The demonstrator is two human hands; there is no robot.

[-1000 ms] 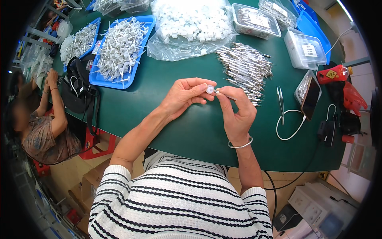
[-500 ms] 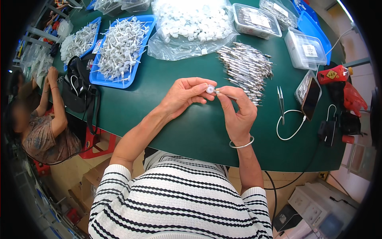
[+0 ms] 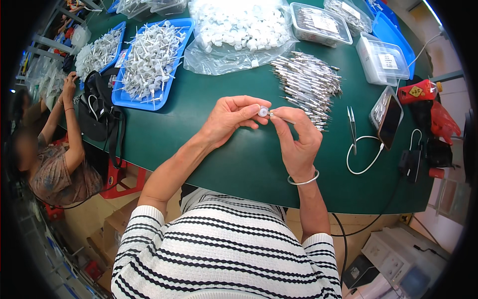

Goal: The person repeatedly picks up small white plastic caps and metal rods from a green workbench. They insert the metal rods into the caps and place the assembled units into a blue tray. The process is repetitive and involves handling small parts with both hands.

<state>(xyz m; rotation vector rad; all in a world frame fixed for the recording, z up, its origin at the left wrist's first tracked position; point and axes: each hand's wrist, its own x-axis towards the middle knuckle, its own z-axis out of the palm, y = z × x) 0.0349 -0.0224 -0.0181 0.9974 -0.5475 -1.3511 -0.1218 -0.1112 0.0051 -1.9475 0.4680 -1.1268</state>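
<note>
Between thumb and index finger, my left hand [image 3: 231,119] pinches a small round white plastic cap [image 3: 263,112]. My right hand [image 3: 297,134] grips a thin metal pin [image 3: 270,114] with thumb and forefinger, its tip meeting the cap's right side; most of the pin is hidden by the fingers. Beyond my right hand lies a heap of slim metal pins [image 3: 306,84]. A clear bag [image 3: 209,62] full of loose white caps [image 3: 249,30] spreads out at the back. Left of it, a blue tray [image 3: 118,94] holds caps with metal stems [image 3: 152,62].
Tweezers [image 3: 352,129], a white cable [image 3: 351,167] and a phone [image 3: 390,122] leaning on a clear box lie to the right. Lidded boxes [image 3: 382,62] stand farther back. A black bag [image 3: 94,112] sits at the left edge, near a co-worker [image 3: 62,164].
My two hands stay nearly in place, the right fingers having shifted slightly around the pin. At the left, the co-worker's raised hands have moved a little up and to the right.
</note>
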